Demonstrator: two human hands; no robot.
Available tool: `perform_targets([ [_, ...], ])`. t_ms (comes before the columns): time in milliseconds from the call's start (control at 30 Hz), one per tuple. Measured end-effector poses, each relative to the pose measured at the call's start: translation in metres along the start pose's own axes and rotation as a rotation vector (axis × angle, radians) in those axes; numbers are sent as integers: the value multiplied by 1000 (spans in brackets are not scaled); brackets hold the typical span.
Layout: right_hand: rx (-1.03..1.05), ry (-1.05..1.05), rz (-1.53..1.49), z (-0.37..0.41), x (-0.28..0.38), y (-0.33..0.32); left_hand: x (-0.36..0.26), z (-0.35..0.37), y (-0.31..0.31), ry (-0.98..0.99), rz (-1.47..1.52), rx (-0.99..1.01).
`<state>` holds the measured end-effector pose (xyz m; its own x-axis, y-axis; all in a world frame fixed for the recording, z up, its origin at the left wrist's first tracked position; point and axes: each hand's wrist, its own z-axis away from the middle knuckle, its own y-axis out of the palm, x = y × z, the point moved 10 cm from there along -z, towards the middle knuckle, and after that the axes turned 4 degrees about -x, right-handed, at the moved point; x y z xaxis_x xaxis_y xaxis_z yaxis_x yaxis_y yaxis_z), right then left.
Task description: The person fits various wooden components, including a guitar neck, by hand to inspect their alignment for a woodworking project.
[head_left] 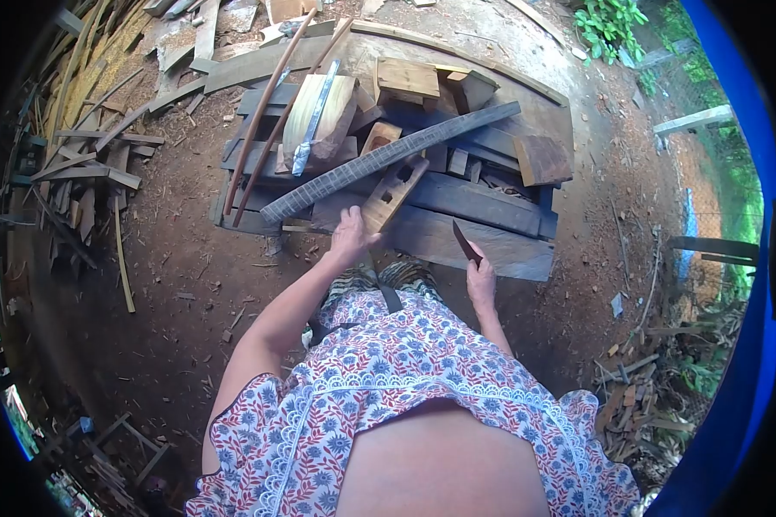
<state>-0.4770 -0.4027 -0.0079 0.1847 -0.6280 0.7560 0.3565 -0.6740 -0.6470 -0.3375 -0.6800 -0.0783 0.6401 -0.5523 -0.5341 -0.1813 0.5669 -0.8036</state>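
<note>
Left hand (350,233): grip closed on near end of slotted wooden block (397,190), frame centre, tilted up-right. Right hand (481,280): grip holding dark blade (466,243), right of centre, tip up-left. Striped bar (388,162) lies diagonally over cluttered desk (509,254).

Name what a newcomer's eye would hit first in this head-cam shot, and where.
Probably the long dark beam slanting across the upper middle, its face covered in ladder-like marks. Just below it, the left hand grips a wooden block with holes; the right hand holds a dark blade-like piece. The blue sheet stands out along the right edge.
</note>
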Motion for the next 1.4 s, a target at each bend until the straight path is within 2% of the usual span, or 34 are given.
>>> perform_targets([
  [67,9,15,4,4,-2,3,-12,6,-4,-48,111,29],
  [133,-8,-127,-35,6,18,5,-36,18,21,-252,890,431],
  [167,-13,-124,-34,6,22,6,-58,24,8,-161,941,560],
  [200,-2,-201,-23,7,46,7,-67,27,-5,-159,938,565],
  [267,5,-274,-14,7,86,8,-65,35,-10,-395,1127,563],
  [300,27,-459,-12,12,120,10,-62,36,-6,-395,1122,566],
  [333,48,-646,-10,22,147,16,-60,38,-1,-417,1241,596],
  [367,43,-644,-14,23,153,22,-59,39,4,-437,1361,624],
  [433,108,-897,70,41,179,41,-67,51,-9,-490,1358,590],
  [500,117,-929,86,32,170,54,-62,59,-13,-544,1357,550],
  [567,128,-947,153,12,153,71,-62,65,-1,-520,1438,689],
  [600,131,-951,149,-3,142,76,-56,63,2,-522,1440,682],
  [667,105,-880,266,-44,109,89,-52,70,13,-514,1473,794],
  [700,107,-782,337,-69,85,96,-47,68,20,-518,1473,787],
  [767,108,-648,490,-114,48,102,-37,68,32,-683,1639,790],
  [800,111,-608,575,-127,37,100,-44,71,26,-684,1640,784],
  [833,89,-626,556,-130,43,92,-49,75,17,-793,1689,694],
  [867,89,-633,557,-129,47,90,-49,77,12,-898,1737,601],
  [900,90,-639,449,-120,61,81,-49,74,11,-893,1748,599],
  [967,150,-674,302,-91,87,71,-64,82,14,-1051,2162,744],
  [1100,293,-852,283,-9,139,65,-64,83,6,-944,2279,775],
  [1167,405,-985,287,31,166,67,-65,85,0,-879,2458,800],
  [1267,536,-1069,256,49,169,78,-58,87,5,-876,2392,839],
  [1300,606,-1096,246,52,166,84,-57,89,8,-930,2347,795],
  [1400,500,-1012,391,1,115,101,-46,94,19,-1020,2231,737],
])
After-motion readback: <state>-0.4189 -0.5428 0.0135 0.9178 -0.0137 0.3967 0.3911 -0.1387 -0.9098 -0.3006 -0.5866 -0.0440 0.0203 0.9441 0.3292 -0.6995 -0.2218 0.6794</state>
